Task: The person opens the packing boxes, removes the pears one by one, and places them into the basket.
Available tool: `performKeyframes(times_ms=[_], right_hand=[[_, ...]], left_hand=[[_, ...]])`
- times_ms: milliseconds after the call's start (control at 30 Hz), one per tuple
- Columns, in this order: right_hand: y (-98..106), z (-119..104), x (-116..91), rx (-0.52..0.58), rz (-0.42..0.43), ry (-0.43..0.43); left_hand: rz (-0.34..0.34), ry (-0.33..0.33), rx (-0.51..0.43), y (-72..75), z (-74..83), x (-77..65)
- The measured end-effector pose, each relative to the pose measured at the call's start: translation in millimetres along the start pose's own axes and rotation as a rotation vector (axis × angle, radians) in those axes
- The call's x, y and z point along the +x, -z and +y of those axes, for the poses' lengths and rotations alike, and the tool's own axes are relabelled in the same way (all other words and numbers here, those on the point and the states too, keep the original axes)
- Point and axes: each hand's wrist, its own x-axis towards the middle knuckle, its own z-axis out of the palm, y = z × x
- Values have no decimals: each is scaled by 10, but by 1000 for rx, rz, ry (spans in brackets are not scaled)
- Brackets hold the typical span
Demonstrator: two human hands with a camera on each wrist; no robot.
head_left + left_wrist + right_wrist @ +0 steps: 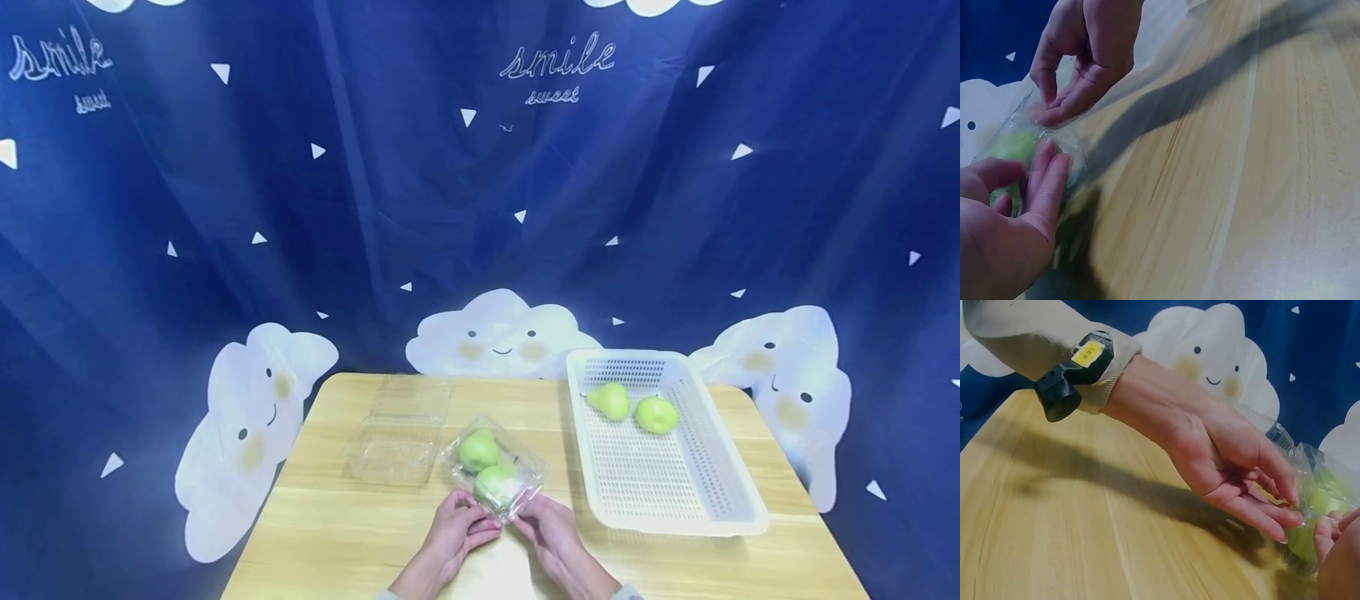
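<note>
A clear plastic clamshell box (pixel 531 468) sits cornerwise on the table, holding a green apple (pixel 478 451) and a green pear (pixel 495 482). Its lid appears to lie over the fruit. At the box's near corner, my left hand (pixel 457 533) pinches the rim between thumb and fingers. My right hand (pixel 553 533) pinches the rim just beside it, the two sets of fingertips close together. In the left wrist view the right hand's (pixel 1088 56) thumb and fingers meet at the plastic edge. Whether the corner is latched is too small to tell.
Left of the box stands another clear clamshell (pixel 393 454), lid folded back. To the right, a white perforated basket (pixel 637 500) holds a green pear (pixel 611 402) and a green apple (pixel 656 415). The wooden table (pixel 315 517) meets a blue curtain (pixel 420 183) behind.
</note>
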Motion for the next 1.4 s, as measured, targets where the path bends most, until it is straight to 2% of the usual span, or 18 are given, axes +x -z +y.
performKeyframes(times_ms=[167, 267, 367, 467, 633, 800, 1033, 1133, 1267, 1400], right_hand=[[-192, -91, -3, 21, -38, 9], [-252, -140, -17, 12, -20, 18], [-223, -160, -36, 15, 1, 16], [-175, -157, -24, 31, -17, 19], [-134, -171, -8, 23, -33, 26], [-120, -217, -25, 43, -29, 39], [-200, -339, -65, -19, 59, 81], [-213, -385, -78, -3, 92, 88], [-215, -426, -69, 20, 95, 106], [-208, -437, -39, -20, 95, 122]], left_hand=[[-44, 14, 4, -92, -77, -14], [-15, 18, -10, -99, -111, 1], [5, 20, -11, -66, -105, 18], [6, 19, -21, -47, -70, 25], [31, 7, -52, -92, -14, -33], [43, -5, -72, -105, -23, -63], [32, -6, -81, -115, -57, -74], [36, -9, -86, -117, -66, -66], [46, -7, -89, -121, -60, -58], [44, -10, -78, -124, -45, -59]])
